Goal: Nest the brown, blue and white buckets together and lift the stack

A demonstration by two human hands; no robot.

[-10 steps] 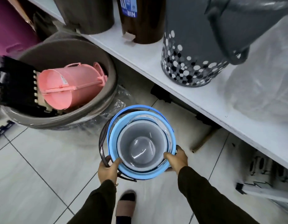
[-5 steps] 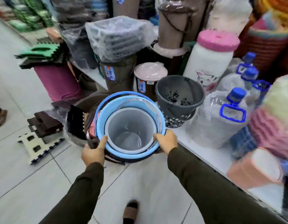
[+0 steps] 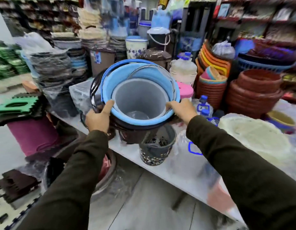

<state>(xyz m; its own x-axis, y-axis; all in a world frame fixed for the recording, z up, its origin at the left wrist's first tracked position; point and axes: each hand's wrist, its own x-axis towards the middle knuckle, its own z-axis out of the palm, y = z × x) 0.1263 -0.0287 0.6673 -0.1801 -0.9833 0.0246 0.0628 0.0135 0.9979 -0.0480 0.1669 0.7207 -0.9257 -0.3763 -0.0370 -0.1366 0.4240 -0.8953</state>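
Observation:
The three buckets are nested and held in the air above a white shelf. The white bucket (image 3: 139,97) sits innermost, inside the blue bucket (image 3: 117,77), which sits inside the brown bucket (image 3: 132,131). Their mouths tilt toward me. My left hand (image 3: 98,117) grips the stack's left rim, thumb on the blue rim. My right hand (image 3: 182,109) grips the right rim. Thin wire and dark handles hang around the rims.
A white shelf (image 3: 130,150) runs below the stack, carrying a dotted grey bin (image 3: 154,152), water jugs (image 3: 183,67) and stacked brown basins (image 3: 253,93). Wrapped stacks of baskets (image 3: 52,67) stand to the left. A large tub (image 3: 102,180) and tiled floor lie below.
The nested stack has risen from floor level to above the shelf, both hands keeping their grip. The view has lifted from the floor to the shop's shelves.

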